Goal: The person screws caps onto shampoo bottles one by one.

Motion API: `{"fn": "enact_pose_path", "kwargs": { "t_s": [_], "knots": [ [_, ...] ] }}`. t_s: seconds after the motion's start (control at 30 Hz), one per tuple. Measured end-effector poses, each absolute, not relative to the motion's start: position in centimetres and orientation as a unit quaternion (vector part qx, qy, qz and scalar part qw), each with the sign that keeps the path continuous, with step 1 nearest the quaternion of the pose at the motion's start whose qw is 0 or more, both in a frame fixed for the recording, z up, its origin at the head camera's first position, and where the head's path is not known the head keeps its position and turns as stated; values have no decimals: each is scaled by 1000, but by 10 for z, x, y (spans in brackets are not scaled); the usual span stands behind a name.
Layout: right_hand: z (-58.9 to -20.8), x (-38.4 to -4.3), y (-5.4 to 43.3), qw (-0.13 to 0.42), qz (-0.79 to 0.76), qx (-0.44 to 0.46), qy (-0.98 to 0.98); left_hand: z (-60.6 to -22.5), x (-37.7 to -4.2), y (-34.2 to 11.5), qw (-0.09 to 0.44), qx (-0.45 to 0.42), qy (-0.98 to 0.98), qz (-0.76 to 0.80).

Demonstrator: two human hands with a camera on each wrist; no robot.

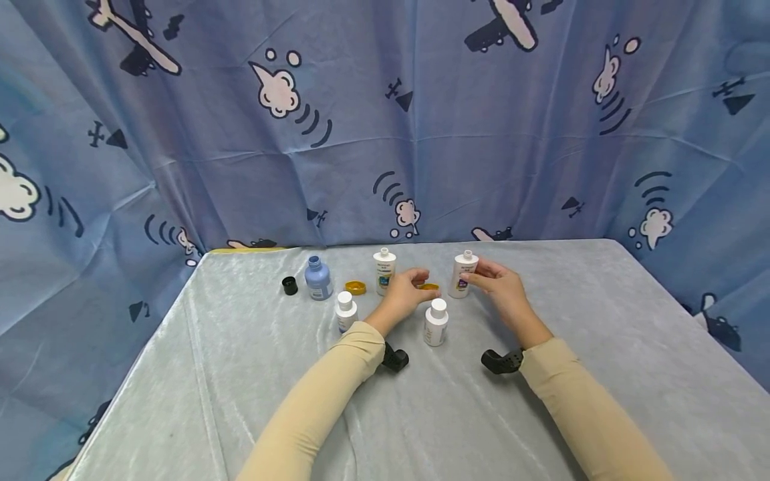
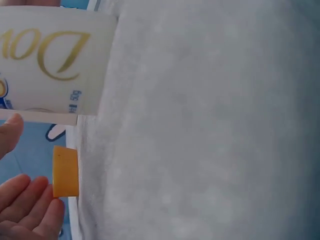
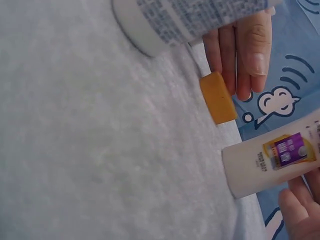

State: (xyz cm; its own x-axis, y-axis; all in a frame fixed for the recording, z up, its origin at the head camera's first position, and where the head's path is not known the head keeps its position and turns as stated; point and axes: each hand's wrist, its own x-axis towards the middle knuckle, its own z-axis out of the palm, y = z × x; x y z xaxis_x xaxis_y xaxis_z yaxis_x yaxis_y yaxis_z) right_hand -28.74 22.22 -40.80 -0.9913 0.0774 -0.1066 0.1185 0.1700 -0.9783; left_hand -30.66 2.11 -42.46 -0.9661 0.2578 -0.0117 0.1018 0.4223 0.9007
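Tan sleeves (image 1: 313, 395) slant inward from the bottom edge. At centre, the left hand (image 1: 400, 295), thumb and fingers parted, is at a yellow cap (image 1: 429, 286); contact is unclear. Right of centre, the right hand (image 1: 506, 292) pinches an upright white bottle (image 1: 460, 279). Grey cloth (image 1: 259, 354) spans the lower frame, a blue curtain (image 1: 355, 180) the upper.

The person wears long sleeves of plain beige cloth: the left sleeve (image 1: 307, 397) fills the lower middle of the head view, the right sleeve (image 1: 592, 411) the lower right. Small folds show in the cloth near the wrists. Under each sleeve end there is a black, rounded device, the left device (image 1: 395, 359) and the right device (image 1: 501, 362). The left hand (image 1: 403, 292) and the right hand (image 1: 505, 292) are bare.
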Motion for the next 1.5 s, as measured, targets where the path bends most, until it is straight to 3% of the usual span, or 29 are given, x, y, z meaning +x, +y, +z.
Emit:
{"fn": "enact_pose_path", "kwargs": {
  "t_s": [0.4, 1.13, 1.5],
  "knots": [
    [-420, -292, 218, -21, -665, 52, 745, -428, -310, 22, 85, 76, 851, 513],
    [-427, -300, 220, -14, -619, 47, 784, -431, -315, 27, 83, 54, 869, 485],
    [-421, -292, 216, -72, -599, 68, 794, -421, -309, 23, 86, 72, 860, 498]
  ]
}}
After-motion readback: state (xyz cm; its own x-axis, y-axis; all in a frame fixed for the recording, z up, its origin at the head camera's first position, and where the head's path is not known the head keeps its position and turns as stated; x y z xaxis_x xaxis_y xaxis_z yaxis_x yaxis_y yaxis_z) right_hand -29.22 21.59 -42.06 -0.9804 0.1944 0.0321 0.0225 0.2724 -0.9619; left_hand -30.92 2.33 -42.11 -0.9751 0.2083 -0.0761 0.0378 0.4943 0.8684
